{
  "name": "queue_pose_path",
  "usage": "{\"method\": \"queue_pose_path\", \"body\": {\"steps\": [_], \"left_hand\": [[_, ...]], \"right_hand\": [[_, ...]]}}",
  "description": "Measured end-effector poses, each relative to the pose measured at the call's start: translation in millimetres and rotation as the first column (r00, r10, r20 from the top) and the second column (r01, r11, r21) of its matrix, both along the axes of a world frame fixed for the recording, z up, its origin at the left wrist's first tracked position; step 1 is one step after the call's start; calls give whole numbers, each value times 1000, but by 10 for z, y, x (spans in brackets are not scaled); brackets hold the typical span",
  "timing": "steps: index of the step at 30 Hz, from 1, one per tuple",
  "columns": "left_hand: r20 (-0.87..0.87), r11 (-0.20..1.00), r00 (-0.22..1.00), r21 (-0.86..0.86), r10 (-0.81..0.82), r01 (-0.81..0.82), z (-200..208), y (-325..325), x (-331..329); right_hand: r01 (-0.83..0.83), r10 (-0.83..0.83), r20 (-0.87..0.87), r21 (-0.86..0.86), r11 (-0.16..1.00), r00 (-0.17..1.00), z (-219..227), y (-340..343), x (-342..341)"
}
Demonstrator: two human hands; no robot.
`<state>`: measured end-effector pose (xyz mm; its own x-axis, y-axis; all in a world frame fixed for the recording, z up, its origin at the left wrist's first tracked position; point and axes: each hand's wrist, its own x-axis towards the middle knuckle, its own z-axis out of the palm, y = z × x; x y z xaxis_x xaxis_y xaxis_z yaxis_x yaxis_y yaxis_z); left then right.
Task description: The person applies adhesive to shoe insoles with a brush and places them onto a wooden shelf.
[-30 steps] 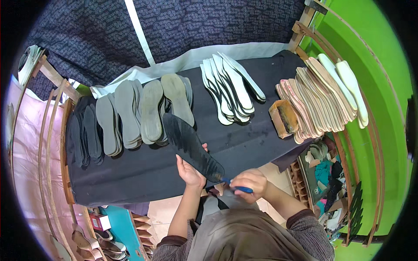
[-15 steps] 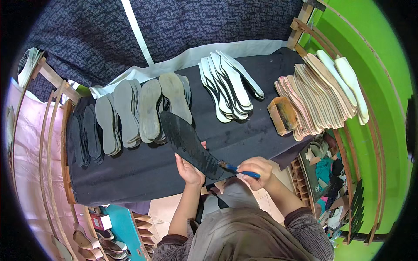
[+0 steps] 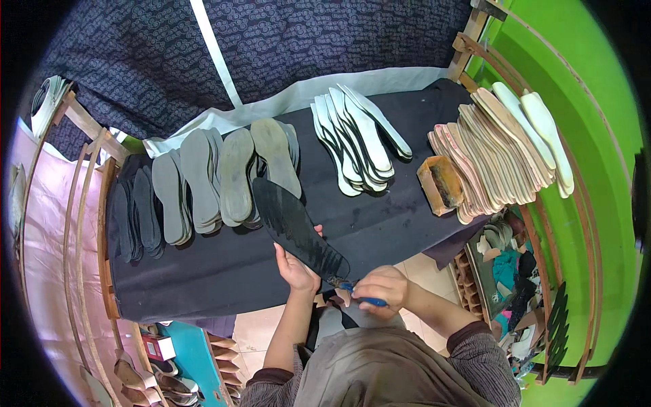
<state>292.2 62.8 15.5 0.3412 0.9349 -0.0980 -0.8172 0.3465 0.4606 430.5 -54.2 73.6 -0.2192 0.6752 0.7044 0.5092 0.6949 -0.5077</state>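
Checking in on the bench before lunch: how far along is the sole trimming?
Fanned rows of grey soles, white soles and tan soles lie sorted on the dark table. In hand: the left hand steadies a black sole while the right hand works its heel end with a blue-handled tool. What remains cannot be told.

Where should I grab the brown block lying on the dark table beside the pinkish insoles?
Probably across the long sides of the brown block, coming from above. It lies flat with its top bare, but the pinkish insoles crowd its right side, so reach in from the bare dark table on its left.
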Motion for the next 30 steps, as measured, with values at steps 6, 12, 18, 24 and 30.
{"method": "queue_pose_path", "body": {"steps": [6,12,18,24,30], "left_hand": [[32,998,999,54,-37,35,-19,-23,-54],[-10,997,997,23,-77,78,70,-48,-5],[44,984,983,-3,-180,180,22,-63,-51],[23,982,983,-22,-185,185,-104,-38,-101],[-47,973,972,18,-231,232,-37,-31,-74]], "right_hand": [[87,-87,-4,50,995,996,104,211,86],[-70,65,86,47,996,994,329,533,38],[-107,91,128,125,986,988,759,1029,-49],[-183,155,174,158,970,973,515,817,-111],[-125,126,122,-15,992,985,395,429,-27]]}}
